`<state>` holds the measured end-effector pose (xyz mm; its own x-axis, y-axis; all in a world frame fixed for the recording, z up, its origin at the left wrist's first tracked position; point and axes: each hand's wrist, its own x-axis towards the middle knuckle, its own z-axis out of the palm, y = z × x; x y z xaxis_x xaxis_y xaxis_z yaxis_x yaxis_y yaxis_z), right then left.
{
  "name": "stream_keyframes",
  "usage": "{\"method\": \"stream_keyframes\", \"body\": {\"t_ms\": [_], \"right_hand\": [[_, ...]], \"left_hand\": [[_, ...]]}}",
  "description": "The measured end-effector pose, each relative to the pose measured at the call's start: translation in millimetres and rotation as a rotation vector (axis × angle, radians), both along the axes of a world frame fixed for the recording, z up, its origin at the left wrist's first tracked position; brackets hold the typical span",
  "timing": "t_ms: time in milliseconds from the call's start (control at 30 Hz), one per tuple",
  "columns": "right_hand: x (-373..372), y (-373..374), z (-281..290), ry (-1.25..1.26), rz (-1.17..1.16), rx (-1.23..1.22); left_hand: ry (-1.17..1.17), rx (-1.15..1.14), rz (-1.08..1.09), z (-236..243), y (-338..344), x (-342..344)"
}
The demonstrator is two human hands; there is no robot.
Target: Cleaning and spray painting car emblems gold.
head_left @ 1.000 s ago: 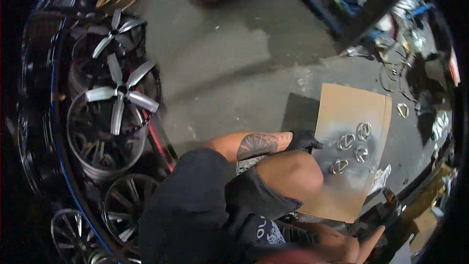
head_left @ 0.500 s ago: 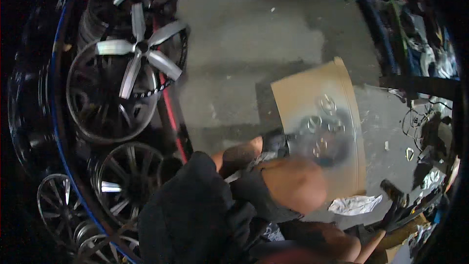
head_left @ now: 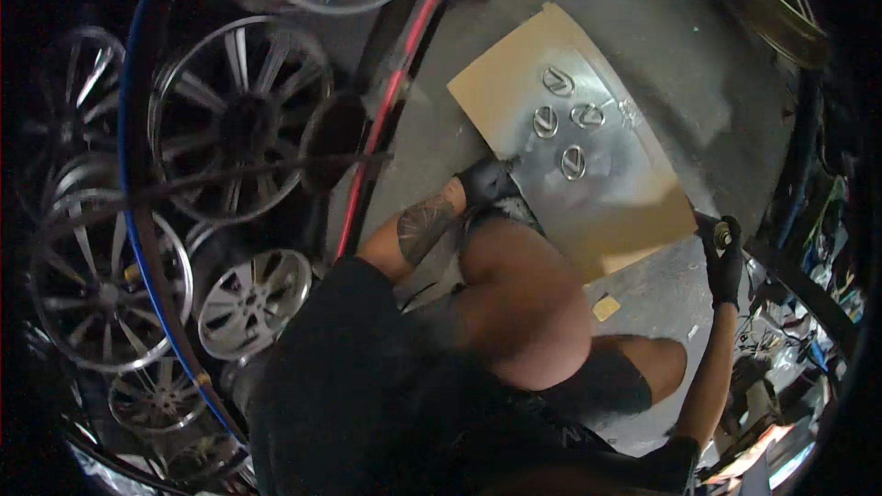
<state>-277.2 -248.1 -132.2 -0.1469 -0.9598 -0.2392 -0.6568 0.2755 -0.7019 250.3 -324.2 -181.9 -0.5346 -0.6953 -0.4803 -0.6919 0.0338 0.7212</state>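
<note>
Several oval silver badges (head_left: 573, 163) lie on a brown cardboard sheet (head_left: 602, 262), its middle dusted with grey and silver spray. At the sheet's left edge, my left hand (head_left: 490, 183), in a black glove, is closed on the cardboard; its fingertips are partly hidden. My right hand (head_left: 726, 271), also black-gloved, is off the sheet's lower right corner. Its fingers wrap round a dark tool with a round brassy end (head_left: 723, 234), which resembles a spray gun. My bent knee (head_left: 537, 312) is just below the sheet.
Wheel rims (head_left: 241, 119) are racked along the left behind a blue bar (head_left: 129, 184) and a red bar (head_left: 395, 92). A bronze rim (head_left: 767, 5) is at the far right. A small yellow block (head_left: 606, 308) lies on the floor. Loose clutter (head_left: 763, 377) fills the right side.
My view has turned, so the cardboard and badges appear higher up and the racked rims have shifted. My right hand with the dark tool has come up to the sheet's corner.
</note>
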Motion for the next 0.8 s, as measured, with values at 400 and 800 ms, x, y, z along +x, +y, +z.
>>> {"method": "stream_keyframes", "body": {"t_ms": [400, 800], "right_hand": [[-56, 32, -77, 0.043, 0.061, -0.070], [-188, -18, -38, -0.905, -0.604, -0.367]], "left_hand": [[1.081, 0.824, 0.959, -42, 83, -15], [1.226, 1.139, 1.457, -84, 105, -51]]}}
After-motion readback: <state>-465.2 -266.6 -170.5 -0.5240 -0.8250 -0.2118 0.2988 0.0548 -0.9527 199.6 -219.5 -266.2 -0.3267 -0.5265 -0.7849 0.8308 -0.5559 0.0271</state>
